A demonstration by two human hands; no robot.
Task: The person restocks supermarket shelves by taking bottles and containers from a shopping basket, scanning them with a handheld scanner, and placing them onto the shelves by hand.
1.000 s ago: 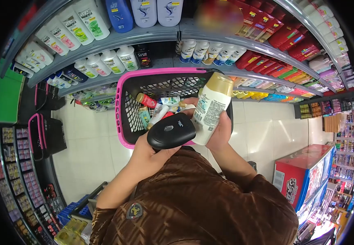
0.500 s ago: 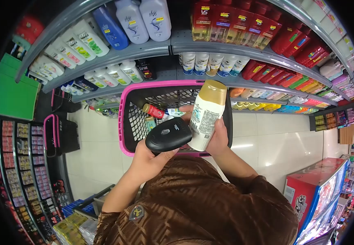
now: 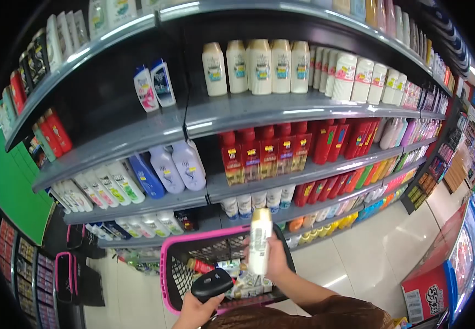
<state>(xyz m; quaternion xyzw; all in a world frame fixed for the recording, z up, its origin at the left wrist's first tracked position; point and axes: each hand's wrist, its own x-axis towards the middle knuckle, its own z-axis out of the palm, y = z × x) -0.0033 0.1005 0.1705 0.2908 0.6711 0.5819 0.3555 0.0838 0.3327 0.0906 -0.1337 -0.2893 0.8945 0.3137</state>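
The view has tipped up to a row of gold-capped bottles (image 3: 262,67); the right hand (image 3: 277,261) grips a look-alike bottle (image 3: 260,244) over the basket (image 3: 165,274) (held, not inside), now apart from the black gadget (image 3: 211,283) the left hand (image 3: 195,313) clasps.

The person's right grip (image 3: 277,256) holds a white, gold-capped bottle (image 3: 259,249) cap up above a pink-rimmed black basket (image 3: 164,274), while the left grip (image 3: 194,311) holds a rounded black device (image 3: 211,283). Similar gold-capped bottles (image 3: 261,70) line a grey shelf (image 3: 303,111) beyond, with red bottles (image 3: 267,148) one level below.
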